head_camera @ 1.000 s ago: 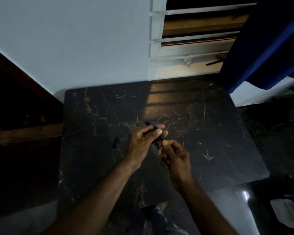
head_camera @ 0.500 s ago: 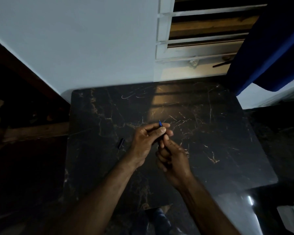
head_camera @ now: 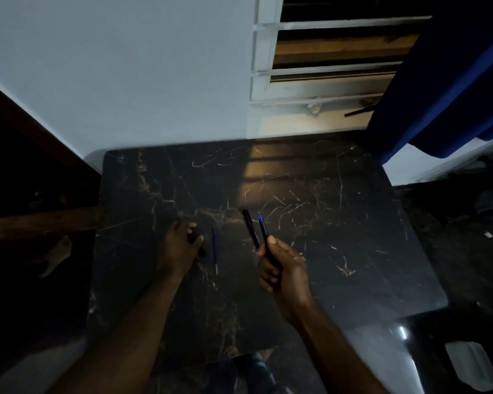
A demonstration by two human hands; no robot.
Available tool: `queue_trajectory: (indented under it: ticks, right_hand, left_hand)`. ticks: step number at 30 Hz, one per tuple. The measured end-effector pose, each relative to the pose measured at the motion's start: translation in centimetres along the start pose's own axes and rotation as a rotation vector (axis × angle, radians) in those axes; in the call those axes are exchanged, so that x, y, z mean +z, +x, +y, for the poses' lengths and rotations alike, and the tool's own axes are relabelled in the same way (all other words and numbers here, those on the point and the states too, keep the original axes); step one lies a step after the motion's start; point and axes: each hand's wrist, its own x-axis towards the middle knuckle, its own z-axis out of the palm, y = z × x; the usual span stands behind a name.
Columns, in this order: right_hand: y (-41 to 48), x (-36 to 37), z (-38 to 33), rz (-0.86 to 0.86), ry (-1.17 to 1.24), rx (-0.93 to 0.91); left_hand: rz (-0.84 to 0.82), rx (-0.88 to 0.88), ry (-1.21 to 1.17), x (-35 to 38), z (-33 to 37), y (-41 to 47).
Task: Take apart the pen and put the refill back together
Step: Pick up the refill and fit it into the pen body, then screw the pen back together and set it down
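Observation:
My right hand [head_camera: 285,268] grips a black pen barrel [head_camera: 264,233] that points up and away, with a blue tip at its far end. Just left of it is a second black pen body [head_camera: 251,227]; I cannot tell whether it lies on the table or rests against my thumb. A thin blue refill [head_camera: 214,251] lies by itself on the black marble table [head_camera: 339,223] between my hands. My left hand [head_camera: 180,245] is down on the table at the left, its thumb and fingers closed on a small black cap [head_camera: 193,238], which is mostly hidden.
The table's far edge meets a white wall [head_camera: 125,81] and a louvred window [head_camera: 325,66]. A blue curtain [head_camera: 453,81] hangs at the right. Dark floor lies beyond the table's left and right edges, with a pale object [head_camera: 470,365] at the bottom right.
My hands were together on the pen; now they are apart. My left hand moved left to the cap. The refill now lies on the table, and my right hand holds the barrel alone.

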Motion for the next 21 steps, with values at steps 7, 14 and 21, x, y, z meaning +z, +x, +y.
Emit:
queue_trajectory:
  ticks: [7,14,21]
  right_hand:
    - [-0.5,-0.4,-0.9,0.051,-0.014,-0.018]
    - [-1.1,-0.4,-0.2,0.039,-0.151,-0.086]
    - [-2.2,1.0,-1.7,0.084,-0.220,-0.307]
  left_hand:
    - [0.024,-0.031,0.060,0.5,0.1,-2.7]
    - [-0.080,-0.222,-0.161,-0.1,3.3,-3.0]
    - [-0.278,-0.099,-1.448,-7.2,16.3,-4.8]
